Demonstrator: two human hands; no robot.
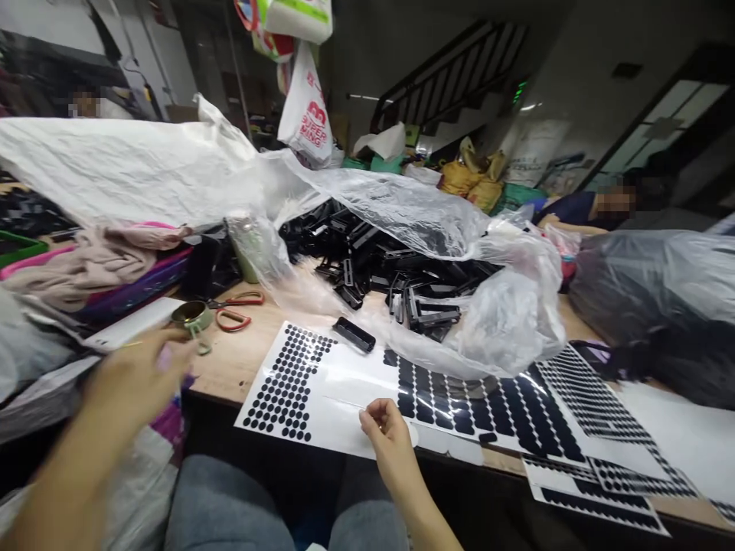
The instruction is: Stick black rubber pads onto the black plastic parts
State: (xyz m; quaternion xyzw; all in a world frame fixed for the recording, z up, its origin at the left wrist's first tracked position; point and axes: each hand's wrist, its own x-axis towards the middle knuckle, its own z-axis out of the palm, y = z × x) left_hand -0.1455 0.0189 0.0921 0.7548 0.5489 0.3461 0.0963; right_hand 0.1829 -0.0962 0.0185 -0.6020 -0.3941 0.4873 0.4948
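Note:
My right hand (390, 436) is closed in a pinch above the white sheet of round black stickers (281, 383). A faint thin line runs leftward from its fingertips, and I cannot make out what they hold. At the left, my left hand (143, 375) is smeared by motion, close to a greenish round container (192, 315) near the table's edge; its grip does not show clearly. One black plastic tray-like part (354, 335) lies on the top edge of the sticker sheet. To its right are sheets of larger black stickers (471, 405), partly under clear plastic.
A heap of black plastic parts (367, 252) spills from a clear plastic bag (402, 207). Orange-handled scissors (235, 310) lie at left on the wooden table (230, 371). A dark bag (654, 291) stands at right. Another person's arm (574, 226) rests beyond the table.

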